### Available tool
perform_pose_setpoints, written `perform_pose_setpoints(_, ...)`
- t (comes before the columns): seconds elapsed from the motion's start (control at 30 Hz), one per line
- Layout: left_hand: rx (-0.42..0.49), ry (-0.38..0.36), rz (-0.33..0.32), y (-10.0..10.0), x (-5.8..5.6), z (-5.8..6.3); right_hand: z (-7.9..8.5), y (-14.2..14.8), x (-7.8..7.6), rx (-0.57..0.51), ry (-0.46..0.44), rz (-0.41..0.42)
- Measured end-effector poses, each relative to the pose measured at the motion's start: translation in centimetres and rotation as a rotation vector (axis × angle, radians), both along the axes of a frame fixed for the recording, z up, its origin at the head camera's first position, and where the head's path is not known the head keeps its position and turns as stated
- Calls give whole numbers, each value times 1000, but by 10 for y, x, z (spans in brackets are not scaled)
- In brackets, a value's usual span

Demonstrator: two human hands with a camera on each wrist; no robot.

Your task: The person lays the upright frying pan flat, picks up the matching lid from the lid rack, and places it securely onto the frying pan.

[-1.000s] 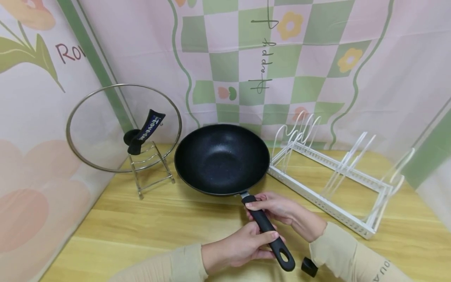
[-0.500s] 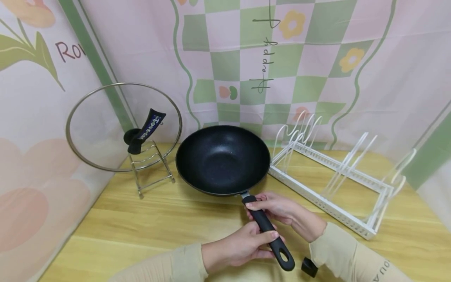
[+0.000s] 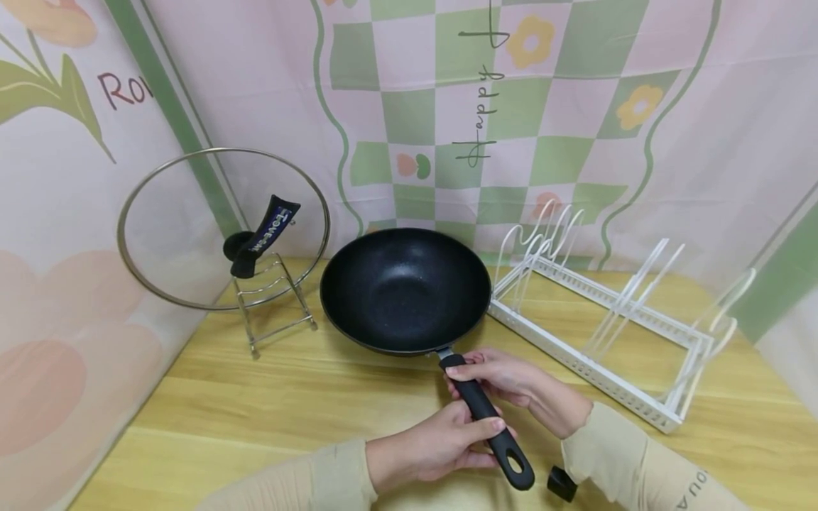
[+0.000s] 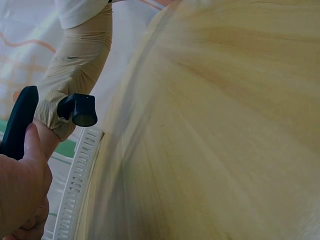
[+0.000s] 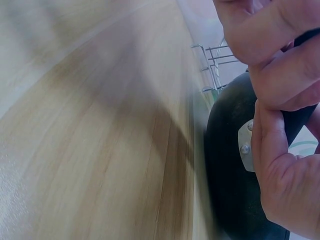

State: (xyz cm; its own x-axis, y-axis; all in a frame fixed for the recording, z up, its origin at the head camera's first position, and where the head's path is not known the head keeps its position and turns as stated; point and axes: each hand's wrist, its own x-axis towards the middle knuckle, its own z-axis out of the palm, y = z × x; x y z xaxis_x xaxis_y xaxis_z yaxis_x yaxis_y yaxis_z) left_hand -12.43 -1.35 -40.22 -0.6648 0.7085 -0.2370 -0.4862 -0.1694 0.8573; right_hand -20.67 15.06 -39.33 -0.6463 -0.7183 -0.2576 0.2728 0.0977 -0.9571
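A black wok [image 3: 405, 291] is at the middle of the head view, its inside facing the head camera. Its long black handle [image 3: 476, 399] slants down to the right and ends in a hanging hole. My left hand [image 3: 441, 441] grips the handle's lower half, thumb on top. Nearer the bowl, my right hand [image 3: 498, 377] holds the handle's upper part, also with the thumb on top. Fingers of both hands are partly hidden beneath it. In the right wrist view, the wok's dark underside [image 5: 232, 200] and a riveted metal bracket [image 5: 245, 145] show beside curled fingers.
At left a glass lid [image 3: 172, 234] with a black knob handle [image 3: 265, 234] leans on a small wire rack [image 3: 277, 330]. A white rack [image 3: 588, 365] with upright dividers stands right of the wok. Both are on the wooden table [image 3: 255, 419], before a patterned curtain [image 3: 409, 121].
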Motion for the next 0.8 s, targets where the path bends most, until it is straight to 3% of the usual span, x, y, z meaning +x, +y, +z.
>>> perform_pose_setpoints(0.8, -6, -8, -5, 1, -2, 5, 2, 2, -1, -1, -2, -1)
